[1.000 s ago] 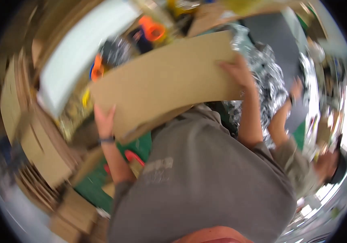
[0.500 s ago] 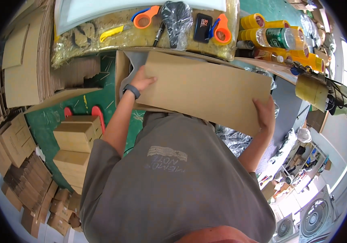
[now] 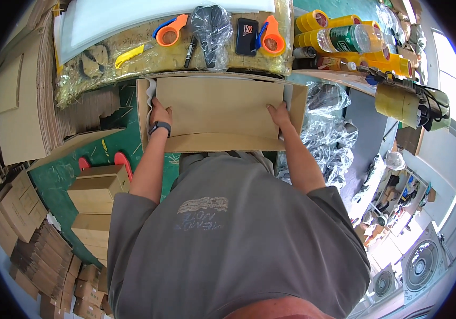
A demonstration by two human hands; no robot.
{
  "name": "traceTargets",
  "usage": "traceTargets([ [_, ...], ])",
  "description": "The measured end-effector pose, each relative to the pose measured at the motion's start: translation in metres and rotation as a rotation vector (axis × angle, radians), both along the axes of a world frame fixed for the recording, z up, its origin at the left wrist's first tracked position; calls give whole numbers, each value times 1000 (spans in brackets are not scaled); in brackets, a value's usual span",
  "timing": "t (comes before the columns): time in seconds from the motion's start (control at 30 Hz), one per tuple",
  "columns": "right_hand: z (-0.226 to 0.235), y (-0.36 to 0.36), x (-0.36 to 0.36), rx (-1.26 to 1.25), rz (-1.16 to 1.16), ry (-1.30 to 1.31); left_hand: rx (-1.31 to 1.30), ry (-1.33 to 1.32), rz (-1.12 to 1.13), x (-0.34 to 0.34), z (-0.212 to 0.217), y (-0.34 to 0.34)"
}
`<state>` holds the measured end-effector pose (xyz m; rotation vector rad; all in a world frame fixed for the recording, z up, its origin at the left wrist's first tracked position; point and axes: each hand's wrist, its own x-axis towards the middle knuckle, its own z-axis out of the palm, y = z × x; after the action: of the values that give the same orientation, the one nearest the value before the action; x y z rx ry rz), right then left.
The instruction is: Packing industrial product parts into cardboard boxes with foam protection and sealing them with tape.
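1. While both arms reach forward over a grey T-shirt, a person presses a flat brown cardboard sheet down into an open cardboard box at the near edge of a workbench.
2. Left hand, a dark wristband just behind it, grips the sheet's left edge, fingers curled over it beside the box's left wall.
3. Right hand lies on the sheet's right side, fingers spread and pressing flat near the box's right wall.
4. White padding shows in the gap between sheet and box wall at the upper left.
5. Beyond the box, along the bench, lie two orange-and-blue tape dispensers, a yellow utility knife, a black marker, a dark phone and a black object in clear plastic wrap.
6. Yellow tape rolls and a clear drink bottle sit further right.
7. Crumpled clear plastic wrap lies just right of the box.
8. Small closed cartons are stacked on a green mat to the left, with flattened cardboard piled beyond them.
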<state>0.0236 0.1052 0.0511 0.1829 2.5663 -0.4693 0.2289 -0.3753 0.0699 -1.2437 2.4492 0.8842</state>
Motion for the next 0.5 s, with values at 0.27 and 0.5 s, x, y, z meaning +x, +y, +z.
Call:
traceTargets([
  [0.27,-11,-34,-37,481,404,-289,-182,-714,-668,-54,-58,-22],
  [0.5,24,-67,28,367,302,-316,-492,-429,-685,1,5,26],
])
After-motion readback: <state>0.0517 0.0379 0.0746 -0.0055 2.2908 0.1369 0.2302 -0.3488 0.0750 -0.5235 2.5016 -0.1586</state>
